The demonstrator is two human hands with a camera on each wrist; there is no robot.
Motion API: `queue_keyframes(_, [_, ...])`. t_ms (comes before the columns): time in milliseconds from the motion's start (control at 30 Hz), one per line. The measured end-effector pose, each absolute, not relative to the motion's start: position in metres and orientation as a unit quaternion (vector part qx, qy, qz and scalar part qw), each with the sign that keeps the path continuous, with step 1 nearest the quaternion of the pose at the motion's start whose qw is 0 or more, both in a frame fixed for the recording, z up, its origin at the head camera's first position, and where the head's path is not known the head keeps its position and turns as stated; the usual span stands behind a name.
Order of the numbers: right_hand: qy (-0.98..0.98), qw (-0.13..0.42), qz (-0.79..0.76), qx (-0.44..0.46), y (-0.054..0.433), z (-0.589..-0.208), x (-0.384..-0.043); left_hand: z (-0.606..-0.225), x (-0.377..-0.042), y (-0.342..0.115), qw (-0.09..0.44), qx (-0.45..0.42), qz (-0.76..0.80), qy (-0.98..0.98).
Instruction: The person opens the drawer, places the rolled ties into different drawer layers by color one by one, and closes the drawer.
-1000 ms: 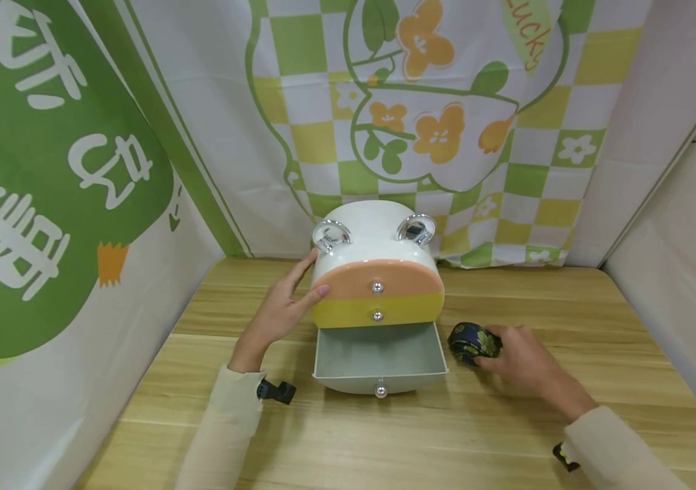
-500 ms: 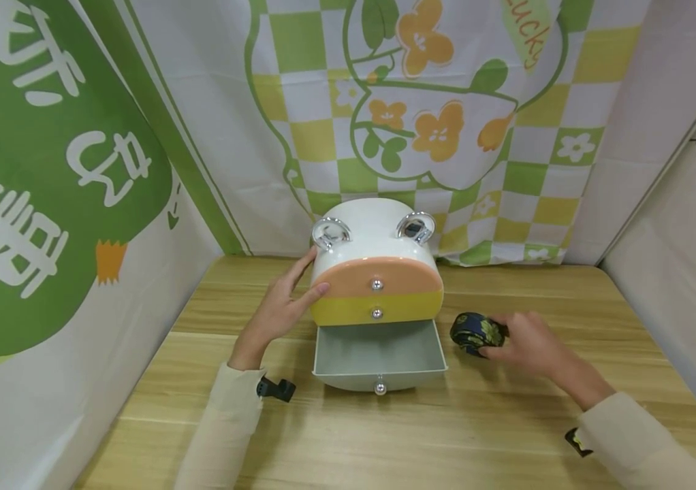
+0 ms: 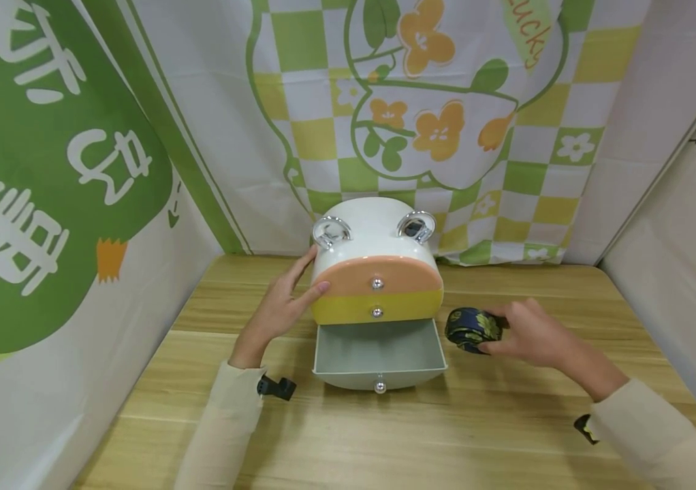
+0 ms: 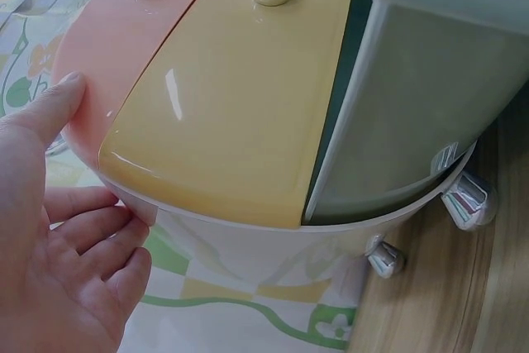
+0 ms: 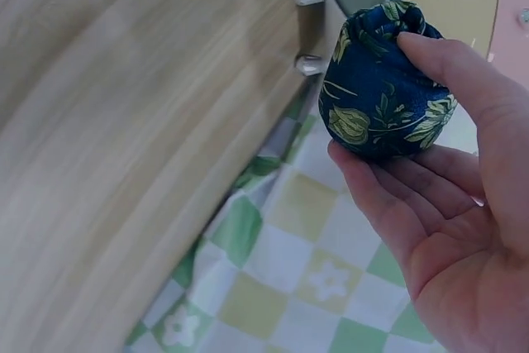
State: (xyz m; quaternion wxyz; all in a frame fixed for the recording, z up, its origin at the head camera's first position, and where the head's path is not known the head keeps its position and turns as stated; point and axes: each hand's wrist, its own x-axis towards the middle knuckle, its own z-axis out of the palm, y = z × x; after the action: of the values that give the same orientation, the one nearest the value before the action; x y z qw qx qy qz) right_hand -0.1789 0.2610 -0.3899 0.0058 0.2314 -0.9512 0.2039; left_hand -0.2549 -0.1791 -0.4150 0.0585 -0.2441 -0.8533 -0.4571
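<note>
A small drawer cabinet with a white rounded top stands in the middle of the table in the head view. Its peach top drawer and yellow middle drawer are closed; the grey-green bottom drawer is pulled out, with nothing in it. My left hand holds the cabinet's left side, thumb on the peach front and fingers along the white shell, as the left wrist view shows. Right of the open drawer, my right hand grips a rolled necktie, dark blue with yellow-green flowers, between thumb and fingers.
Two silver ring-shaped ears stick up from the cabinet top. Round silver knobs project from the drawer fronts. Behind the wooden table hangs a green-and-yellow checked cloth; printed cloth walls flank both sides.
My right hand has moved slightly away from me with the necktie, and its forearm has swung to the right. The left hand and the cabinet have stayed in place.
</note>
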Motion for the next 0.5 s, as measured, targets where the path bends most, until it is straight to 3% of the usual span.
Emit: queue_keyframes(500, [-0.938, -0.026, 0.192, 0.288, 0.231, -0.357, -0.181, -0.414, -0.255, -0.178, 0.058, -0.242, -0.455, -0.855])
